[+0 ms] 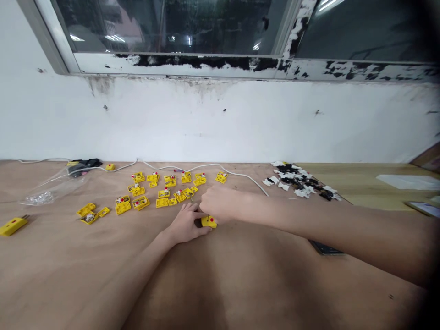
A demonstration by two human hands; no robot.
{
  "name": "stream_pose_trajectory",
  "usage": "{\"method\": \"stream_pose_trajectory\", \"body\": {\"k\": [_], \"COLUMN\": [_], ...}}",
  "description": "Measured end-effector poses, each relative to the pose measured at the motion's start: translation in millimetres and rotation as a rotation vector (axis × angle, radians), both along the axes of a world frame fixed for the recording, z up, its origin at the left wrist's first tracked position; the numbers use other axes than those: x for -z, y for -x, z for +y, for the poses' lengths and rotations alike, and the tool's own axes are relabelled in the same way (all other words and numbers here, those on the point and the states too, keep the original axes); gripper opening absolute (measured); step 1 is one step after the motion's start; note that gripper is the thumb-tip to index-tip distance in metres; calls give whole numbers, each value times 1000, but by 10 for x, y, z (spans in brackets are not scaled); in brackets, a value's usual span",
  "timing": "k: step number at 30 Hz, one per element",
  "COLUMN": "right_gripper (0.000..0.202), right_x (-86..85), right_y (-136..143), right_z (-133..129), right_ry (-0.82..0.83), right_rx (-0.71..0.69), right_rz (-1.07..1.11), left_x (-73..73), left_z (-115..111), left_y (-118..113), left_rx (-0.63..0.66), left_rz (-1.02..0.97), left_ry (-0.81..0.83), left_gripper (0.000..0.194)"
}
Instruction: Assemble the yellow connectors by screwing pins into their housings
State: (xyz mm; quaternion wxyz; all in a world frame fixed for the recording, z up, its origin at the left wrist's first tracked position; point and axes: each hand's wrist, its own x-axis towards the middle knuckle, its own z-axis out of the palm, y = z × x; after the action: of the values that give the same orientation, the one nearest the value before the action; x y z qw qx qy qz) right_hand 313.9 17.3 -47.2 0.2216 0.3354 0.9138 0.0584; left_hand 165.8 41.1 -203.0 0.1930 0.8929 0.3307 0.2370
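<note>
A small yellow plastic case with a red button [209,222] lies on the brown table in front of me. My left hand [186,223] pinches it from the left with thumb and fingers. Just above and behind the case is my right hand [217,204], its fingers curled closed. A thin dark tip seems to reach down to the case from there, but what the right hand holds is hidden. Beyond the hands stand several opened yellow cases [140,202] with red buttons and small parts inside.
At left are a yellow case with metal prongs [13,226] and a clear plastic bag [51,192]. A white cable [237,173] runs along the wall. Black and white pieces [299,178] are piled at right. A dark phone-like slab [326,248] lies under my right forearm.
</note>
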Motion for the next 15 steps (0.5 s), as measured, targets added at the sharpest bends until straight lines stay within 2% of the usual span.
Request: {"method": "stream_pose_trajectory", "body": {"k": [6,11,15], "right_gripper": [16,20,20], "right_x": [-44,-78,-89], "right_y": [155,262,237], "right_z": [41,224,338], "right_ry": [108,246,299], "right_rx": [165,332,431], "right_rz": [-47,-100,-103], "left_x": [7,9,13], "left_z": [4,0,4], "left_y": [-2,-4,-12], "left_rx": [12,-10,-19], "left_rz": [-20,-7,14], "left_ry": [-5,-12,1], "left_gripper": [32,34,38]}}
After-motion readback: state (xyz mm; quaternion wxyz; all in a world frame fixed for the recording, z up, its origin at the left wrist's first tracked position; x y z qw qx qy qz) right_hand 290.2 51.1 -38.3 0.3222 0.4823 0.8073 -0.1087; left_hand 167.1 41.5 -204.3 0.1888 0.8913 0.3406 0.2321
